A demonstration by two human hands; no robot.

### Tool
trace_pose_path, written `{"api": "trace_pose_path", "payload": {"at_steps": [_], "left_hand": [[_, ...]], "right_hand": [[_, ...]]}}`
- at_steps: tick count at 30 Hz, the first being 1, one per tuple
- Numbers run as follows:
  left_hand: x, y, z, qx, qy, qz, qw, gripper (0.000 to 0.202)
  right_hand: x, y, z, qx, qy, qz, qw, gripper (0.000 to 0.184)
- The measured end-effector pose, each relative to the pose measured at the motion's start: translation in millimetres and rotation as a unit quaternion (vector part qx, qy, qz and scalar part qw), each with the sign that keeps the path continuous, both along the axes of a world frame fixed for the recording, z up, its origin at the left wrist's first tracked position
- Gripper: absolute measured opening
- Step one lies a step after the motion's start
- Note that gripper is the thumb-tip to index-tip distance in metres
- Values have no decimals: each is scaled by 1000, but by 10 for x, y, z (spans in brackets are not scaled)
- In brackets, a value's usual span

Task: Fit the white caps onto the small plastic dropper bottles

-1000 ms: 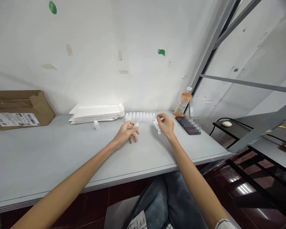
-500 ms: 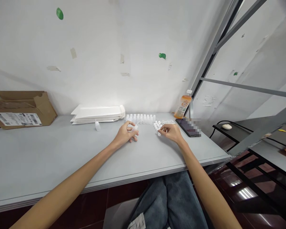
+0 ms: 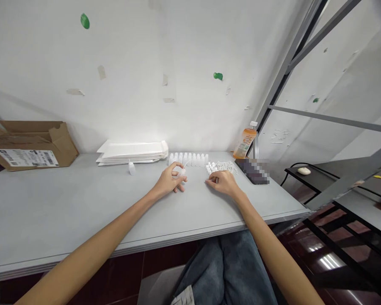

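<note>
My left hand is closed around a small translucent dropper bottle, whose thin tip points up and to the right. In front of the small pile of white caps, my right hand has its fingers bent together, low over the table; whatever they pinch is hidden behind them. Behind both hands stands a row of several white dropper bottles along the wall. A single bottle with a thin tip stands apart on the left. Small white pieces are heaped right of the caps.
White padded envelopes lie stacked by the wall, and an open cardboard box sits at the far left. On the right are a phone and an orange drink bottle, next to a grey metal frame.
My right hand has shifted a little left and down, its fingers now curled in toward the table. My left hand keeps hold of the dropper bottle, almost in place.
</note>
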State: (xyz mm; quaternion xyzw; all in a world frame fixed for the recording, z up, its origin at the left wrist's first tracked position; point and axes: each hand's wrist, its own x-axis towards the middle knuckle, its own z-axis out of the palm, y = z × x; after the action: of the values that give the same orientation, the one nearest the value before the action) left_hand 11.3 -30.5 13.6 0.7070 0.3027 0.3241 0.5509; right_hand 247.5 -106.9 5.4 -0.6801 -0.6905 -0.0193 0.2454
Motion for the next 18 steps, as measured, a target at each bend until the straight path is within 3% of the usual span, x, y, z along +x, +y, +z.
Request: {"api": "trace_pose_path", "payload": {"at_steps": [14,18], "left_hand": [[13,-11,5,-57,-28,-34,997,43],[26,13,10,-79,-45,1,996,37]], "right_hand": [[-149,-10,-37,-4,-12,31,999,11],[-167,-12,-51,4,-6,45,999,12]]}}
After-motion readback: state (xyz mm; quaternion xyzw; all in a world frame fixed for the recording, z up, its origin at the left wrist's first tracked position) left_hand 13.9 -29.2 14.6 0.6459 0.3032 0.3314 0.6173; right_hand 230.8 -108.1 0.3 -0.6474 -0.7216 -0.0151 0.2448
